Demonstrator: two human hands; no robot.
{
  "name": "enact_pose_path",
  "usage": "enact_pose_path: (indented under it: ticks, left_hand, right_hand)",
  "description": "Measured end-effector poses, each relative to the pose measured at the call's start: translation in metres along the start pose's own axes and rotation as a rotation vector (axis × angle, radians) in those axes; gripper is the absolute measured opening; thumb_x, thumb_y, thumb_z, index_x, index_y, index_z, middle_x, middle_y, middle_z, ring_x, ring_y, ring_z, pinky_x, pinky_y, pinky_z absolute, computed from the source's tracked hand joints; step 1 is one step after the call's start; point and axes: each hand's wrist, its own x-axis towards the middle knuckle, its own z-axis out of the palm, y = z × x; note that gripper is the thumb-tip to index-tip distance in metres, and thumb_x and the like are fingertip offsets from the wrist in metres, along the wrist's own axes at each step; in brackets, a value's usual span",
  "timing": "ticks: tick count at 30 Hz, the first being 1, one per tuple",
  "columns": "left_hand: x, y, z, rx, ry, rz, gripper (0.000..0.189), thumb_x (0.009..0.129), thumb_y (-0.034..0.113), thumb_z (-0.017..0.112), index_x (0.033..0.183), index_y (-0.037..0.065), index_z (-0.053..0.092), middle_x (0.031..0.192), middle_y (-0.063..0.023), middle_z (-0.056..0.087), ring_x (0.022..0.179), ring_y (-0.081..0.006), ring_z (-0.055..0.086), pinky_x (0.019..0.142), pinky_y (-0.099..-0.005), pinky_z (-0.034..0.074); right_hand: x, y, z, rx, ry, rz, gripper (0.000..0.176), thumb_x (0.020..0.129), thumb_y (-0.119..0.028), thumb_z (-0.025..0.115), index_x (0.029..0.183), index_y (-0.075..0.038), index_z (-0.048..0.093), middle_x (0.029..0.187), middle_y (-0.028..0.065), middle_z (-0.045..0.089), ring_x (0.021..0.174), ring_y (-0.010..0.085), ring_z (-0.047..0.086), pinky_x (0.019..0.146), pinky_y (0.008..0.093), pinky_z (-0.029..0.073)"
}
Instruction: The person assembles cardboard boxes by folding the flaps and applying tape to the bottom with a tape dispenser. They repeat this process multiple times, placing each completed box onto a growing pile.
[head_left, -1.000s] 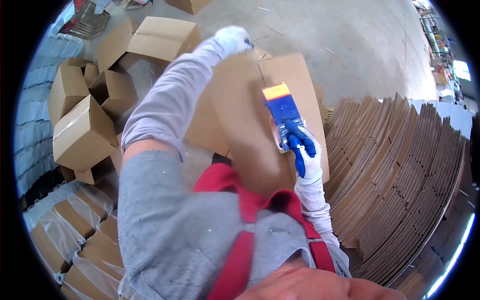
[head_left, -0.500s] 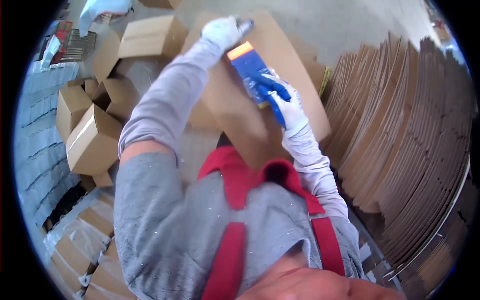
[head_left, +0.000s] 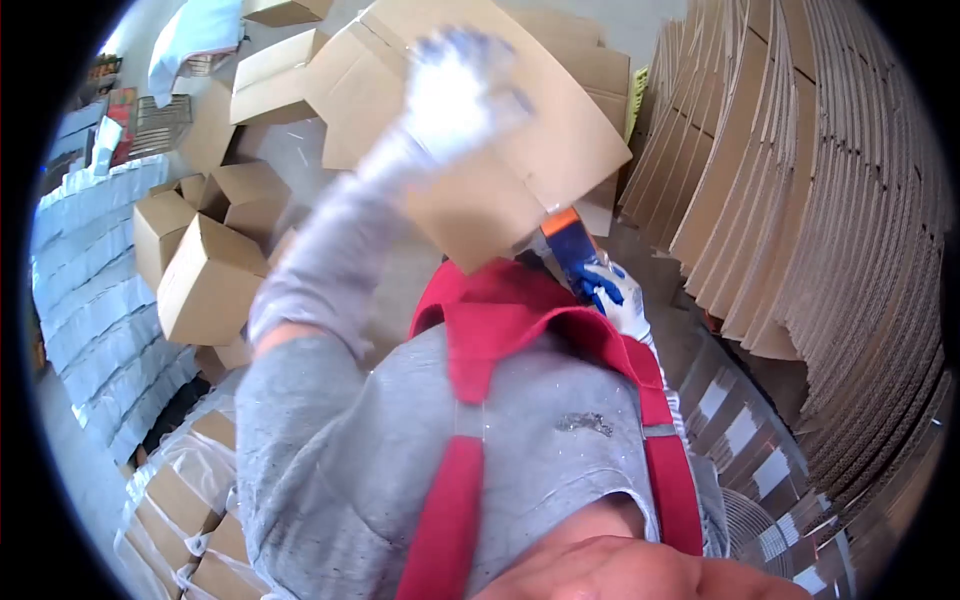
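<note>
One blue, orange-tipped tape dispenser [head_left: 572,242] sits in your right hand [head_left: 622,300], its gloved fingers wrapped round it, at the near edge of the smooth brown carton [head_left: 560,120]. Your left hand [head_left: 455,95] blurs white over the carton's flat panels; its grip and any contact cannot be told. To your right, flat corrugated sheets [head_left: 850,180] stand in ridged, wavy rows; to your left lie angular cardboard boxes [head_left: 210,285].
</note>
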Motion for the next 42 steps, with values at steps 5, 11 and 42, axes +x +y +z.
enact_pose_path:
  ticks: [5, 11, 42]
  left_hand:
    - [-0.058, 0.127, 0.022, -0.129, -0.27, 0.085, 0.066, 0.072, 0.024, 0.066, 0.135, 0.019, 0.044, 0.139, -0.0245, 0.034, 0.132, -0.0455, 0.025, 0.106, -0.0644, 0.013]
    - [-0.032, 0.037, -0.02, -0.756, -0.276, 0.085, 0.045, 0.086, 0.024, 0.058, 0.126, 0.007, 0.051, 0.13, -0.0164, 0.048, 0.124, -0.0328, 0.043, 0.106, -0.0416, 0.032]
    - [0.033, -0.204, 0.206, -0.332, -0.681, -0.247, 0.078, 0.08, 0.048, 0.064, 0.142, 0.013, 0.033, 0.147, -0.0174, 0.031, 0.138, -0.0275, 0.025, 0.112, -0.0436, 0.021]
  right_hand:
    - [0.033, -0.073, -0.002, -0.056, 0.07, -0.046, 0.028, 0.078, -0.006, 0.056, 0.104, -0.007, 0.067, 0.099, 0.014, 0.066, 0.093, 0.0323, 0.062, 0.083, 0.0363, 0.049]
    - [0.04, -0.001, 0.038, 0.174, -0.124, 0.489, 0.025, 0.084, -0.025, 0.054, 0.103, -0.016, 0.067, 0.1, 0.0133, 0.066, 0.093, 0.0305, 0.062, 0.081, 0.0362, 0.049]
    - [0.126, -0.016, 0.076, -0.1, -0.047, 0.532, 0.026, 0.081, -0.023, 0.061, 0.105, -0.016, 0.068, 0.102, 0.0133, 0.066, 0.095, 0.0313, 0.061, 0.086, 0.0394, 0.047]
